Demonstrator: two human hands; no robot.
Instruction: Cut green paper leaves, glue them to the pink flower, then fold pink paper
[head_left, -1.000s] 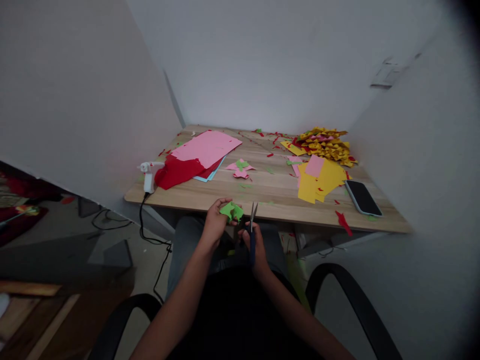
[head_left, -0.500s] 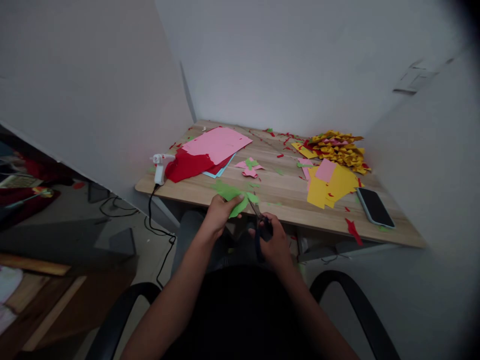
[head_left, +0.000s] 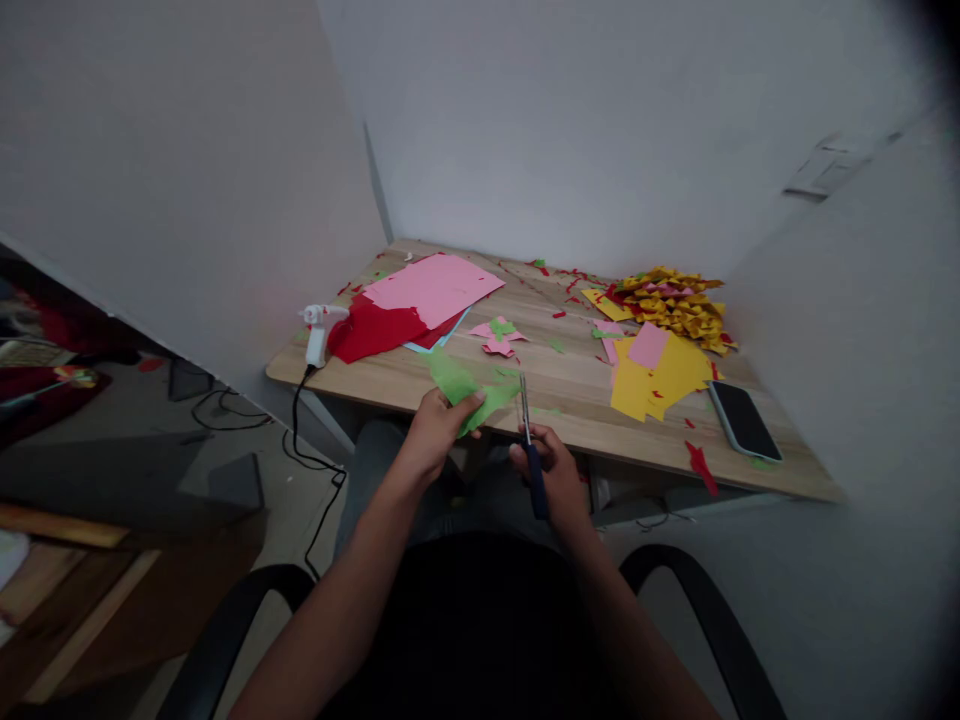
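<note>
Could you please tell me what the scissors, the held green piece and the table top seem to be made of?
Scissors: slender grey blades with slight sheen, likely metal; dark blue handles, probably plastic.
Held green piece: matt, thin, bent, likely paper.
Table top: matt, pale wood grain, perhaps laminate; solid wood is possible.
</note>
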